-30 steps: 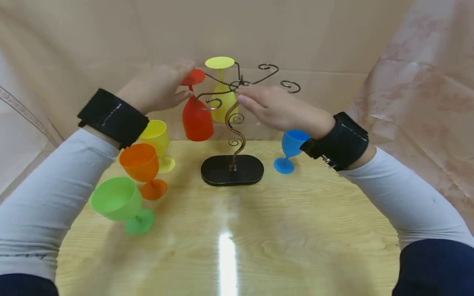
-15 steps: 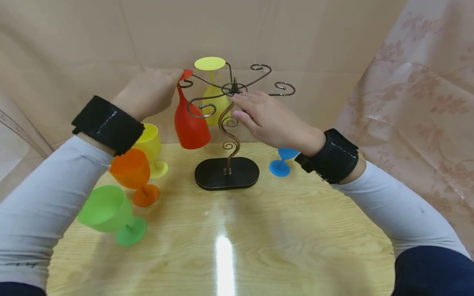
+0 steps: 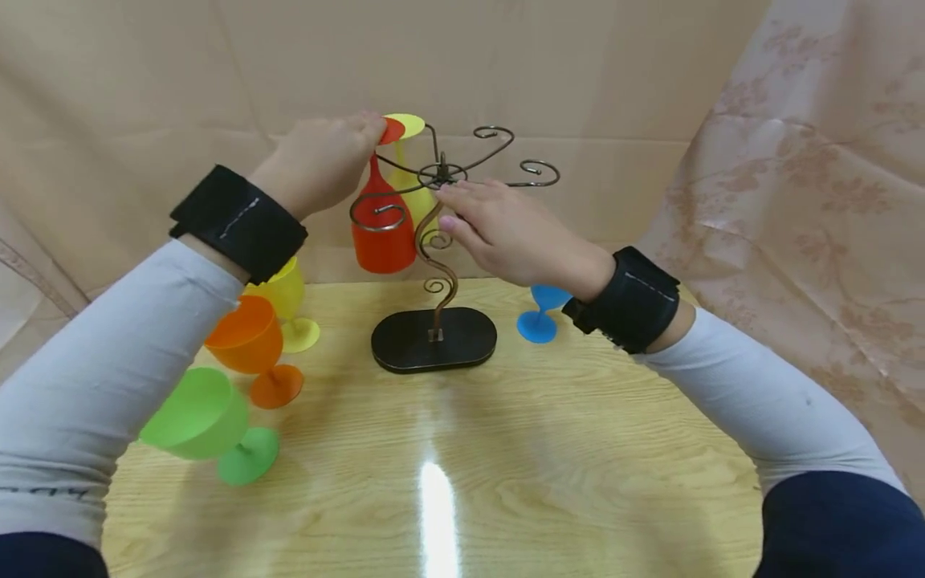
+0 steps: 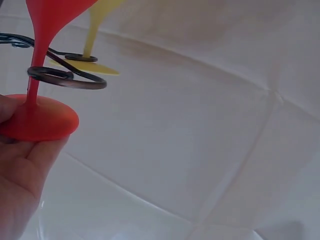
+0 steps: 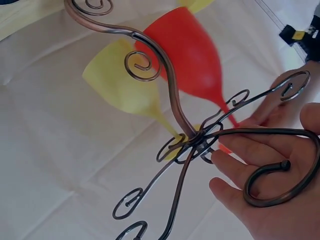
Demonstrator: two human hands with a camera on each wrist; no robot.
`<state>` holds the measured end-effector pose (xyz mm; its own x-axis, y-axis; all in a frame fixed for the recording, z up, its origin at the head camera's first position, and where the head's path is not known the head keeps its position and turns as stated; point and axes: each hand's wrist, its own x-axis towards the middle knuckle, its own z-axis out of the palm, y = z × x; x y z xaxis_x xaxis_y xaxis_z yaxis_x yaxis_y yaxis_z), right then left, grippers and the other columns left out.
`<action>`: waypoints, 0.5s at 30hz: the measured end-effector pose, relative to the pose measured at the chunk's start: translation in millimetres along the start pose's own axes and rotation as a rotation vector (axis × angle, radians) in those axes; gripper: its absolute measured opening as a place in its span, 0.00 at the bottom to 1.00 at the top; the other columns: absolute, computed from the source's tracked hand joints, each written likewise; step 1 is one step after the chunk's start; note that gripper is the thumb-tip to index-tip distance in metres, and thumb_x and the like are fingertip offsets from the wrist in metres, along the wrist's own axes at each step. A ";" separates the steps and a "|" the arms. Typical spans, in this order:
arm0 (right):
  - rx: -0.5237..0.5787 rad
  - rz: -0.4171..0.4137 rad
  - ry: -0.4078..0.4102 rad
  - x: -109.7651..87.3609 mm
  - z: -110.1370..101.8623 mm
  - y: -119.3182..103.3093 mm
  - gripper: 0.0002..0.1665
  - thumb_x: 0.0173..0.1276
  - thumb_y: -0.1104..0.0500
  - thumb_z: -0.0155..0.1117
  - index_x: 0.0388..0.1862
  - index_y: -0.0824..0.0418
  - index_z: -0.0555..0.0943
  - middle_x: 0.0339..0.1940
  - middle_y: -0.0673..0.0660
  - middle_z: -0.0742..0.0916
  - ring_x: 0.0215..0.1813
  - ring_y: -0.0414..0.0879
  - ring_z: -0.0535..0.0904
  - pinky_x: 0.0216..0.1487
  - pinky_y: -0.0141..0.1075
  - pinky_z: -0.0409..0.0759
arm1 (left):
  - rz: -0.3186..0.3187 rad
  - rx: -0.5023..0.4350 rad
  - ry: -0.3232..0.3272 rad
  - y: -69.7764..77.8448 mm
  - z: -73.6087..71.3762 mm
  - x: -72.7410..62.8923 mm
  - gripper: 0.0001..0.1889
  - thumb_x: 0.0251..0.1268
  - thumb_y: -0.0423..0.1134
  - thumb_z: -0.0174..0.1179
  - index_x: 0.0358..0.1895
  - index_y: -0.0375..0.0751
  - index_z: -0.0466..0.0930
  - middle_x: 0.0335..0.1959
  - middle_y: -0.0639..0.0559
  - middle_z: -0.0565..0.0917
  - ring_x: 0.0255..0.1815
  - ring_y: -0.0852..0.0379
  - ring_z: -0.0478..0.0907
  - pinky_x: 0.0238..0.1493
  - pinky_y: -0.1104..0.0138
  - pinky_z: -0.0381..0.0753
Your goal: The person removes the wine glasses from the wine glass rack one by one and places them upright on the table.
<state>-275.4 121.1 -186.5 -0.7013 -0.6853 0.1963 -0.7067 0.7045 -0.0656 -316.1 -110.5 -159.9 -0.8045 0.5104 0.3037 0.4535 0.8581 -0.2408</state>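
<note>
My left hand (image 3: 321,164) pinches the foot of an upside-down red goblet (image 3: 383,247), thumb on one face and fingers on the other. In the left wrist view the red goblet's stem (image 4: 33,87) stands in the spiral hook of the metal goblet rack (image 3: 433,341). A yellow goblet (image 3: 428,210) hangs upside down from the hook behind it. My right hand (image 3: 516,233) lies with extended fingers at the rack's hub; in the right wrist view its fingertips are right beside the hub (image 5: 200,142), under one curled arm.
To the left stand upright a yellow goblet (image 3: 285,293), an orange goblet (image 3: 249,337) and a green goblet (image 3: 198,417). A blue goblet (image 3: 538,321) stands right of the rack, partly behind my right wrist. A beige cloth (image 3: 578,80) backs the wooden table (image 3: 506,466).
My left hand has taken hold of the red goblet's foot; the goblet tilted, then came back upright and nearer the stem of the rack. The right hand stays by the hub. The view has shifted slightly.
</note>
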 end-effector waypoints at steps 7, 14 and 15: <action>0.011 0.045 0.011 -0.1 -2.4 6.4 0.33 0.77 0.44 0.43 0.74 0.59 0.61 0.76 0.57 0.66 0.80 0.53 0.53 0.81 0.48 0.47 | 0.024 -0.037 0.084 7.0 -6.5 -30.8 0.20 0.70 0.26 0.47 0.63 0.26 0.65 0.58 0.29 0.77 0.42 0.33 0.80 0.47 0.49 0.83; 0.167 -0.047 0.361 -43.3 0.8 -8.2 0.31 0.74 0.50 0.52 0.71 0.62 0.66 0.76 0.57 0.65 0.81 0.49 0.50 0.81 0.45 0.45 | -0.005 0.010 0.431 20.5 9.7 -88.7 0.15 0.68 0.24 0.48 0.56 0.24 0.73 0.50 0.31 0.83 0.34 0.36 0.83 0.29 0.50 0.83; 0.190 -0.076 0.419 -54.4 5.5 -12.0 0.29 0.73 0.52 0.54 0.69 0.62 0.68 0.75 0.57 0.68 0.80 0.49 0.54 0.81 0.45 0.49 | -0.032 0.014 0.474 24.3 13.4 -98.9 0.15 0.68 0.25 0.48 0.55 0.24 0.73 0.50 0.31 0.83 0.31 0.37 0.83 0.26 0.51 0.82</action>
<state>-229.3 148.9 -201.8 -0.5769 -0.5722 0.5829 -0.7863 0.5823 -0.2066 -230.6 -140.9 -208.1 -0.5530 0.4555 0.6976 0.4232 0.8748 -0.2357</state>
